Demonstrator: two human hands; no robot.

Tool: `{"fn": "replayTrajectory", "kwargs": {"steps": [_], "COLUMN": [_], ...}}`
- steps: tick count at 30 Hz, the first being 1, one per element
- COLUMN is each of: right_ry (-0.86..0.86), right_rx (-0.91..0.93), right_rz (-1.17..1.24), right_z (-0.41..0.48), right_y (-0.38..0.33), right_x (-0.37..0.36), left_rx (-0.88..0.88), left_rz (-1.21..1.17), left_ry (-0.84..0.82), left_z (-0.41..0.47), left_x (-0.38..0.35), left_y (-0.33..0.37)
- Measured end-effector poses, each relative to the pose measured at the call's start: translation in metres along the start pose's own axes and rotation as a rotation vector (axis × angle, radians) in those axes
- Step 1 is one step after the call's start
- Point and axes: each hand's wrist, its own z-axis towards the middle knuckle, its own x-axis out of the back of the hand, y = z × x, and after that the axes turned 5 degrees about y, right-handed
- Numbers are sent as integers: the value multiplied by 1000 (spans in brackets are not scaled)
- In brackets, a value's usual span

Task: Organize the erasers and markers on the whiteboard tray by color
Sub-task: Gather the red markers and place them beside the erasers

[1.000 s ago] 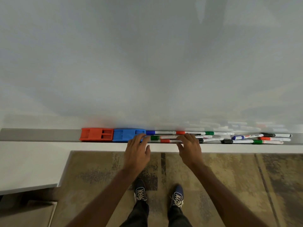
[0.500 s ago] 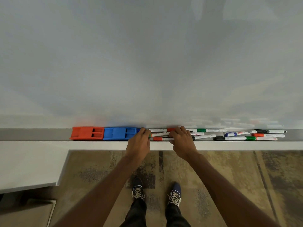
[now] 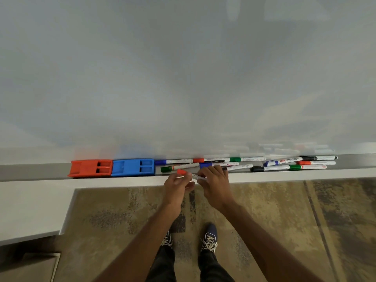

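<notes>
A red eraser (image 3: 90,168) and a blue eraser (image 3: 133,167) sit side by side at the left of the grey whiteboard tray (image 3: 34,171). Several markers with blue, red, green and black caps lie along the tray to their right, among them a green-capped marker (image 3: 179,167) near the blue eraser. Both hands hold one red-capped marker (image 3: 190,174) just above the tray's front edge. My left hand (image 3: 178,185) pinches it near the cap. My right hand (image 3: 215,185) grips its other end, which the fingers hide.
The whiteboard (image 3: 183,78) fills the upper view. A white ledge (image 3: 26,204) juts out at lower left. Below lies patterned carpet (image 3: 284,210), with my two shoes (image 3: 209,239) on it. A cluster of markers (image 3: 295,163) crowds the tray's right part.
Both hands reached into the markers by the blue eraser, then drew back toward me. The red-capped marker has come up off the tray and is now held between them.
</notes>
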Motion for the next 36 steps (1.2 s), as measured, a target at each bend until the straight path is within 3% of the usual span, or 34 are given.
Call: {"fn": "replayTrajectory", "kwargs": {"steps": [6,10,13,19,36], "right_ry": [50,141,177,82,-132], "right_rx": [38,3,109,240,305], "right_rz": [83,-108,-262,-426,-703], "right_z": [-10,1,14,31,46], "right_y": [19,42,54,55,30], "right_x": [12,25,30,28,33], "left_rx": [135,160,171,160,170], "left_rz": [-272,-274,-269,-246,-226], "left_ry": [-57,-39,-30,-14,7], "left_z": [-12,-15,-18,-23,-20], "left_x": [-14,-17,-19,-20,-20], "left_y": [-5,-6,-7,-10,-7]}}
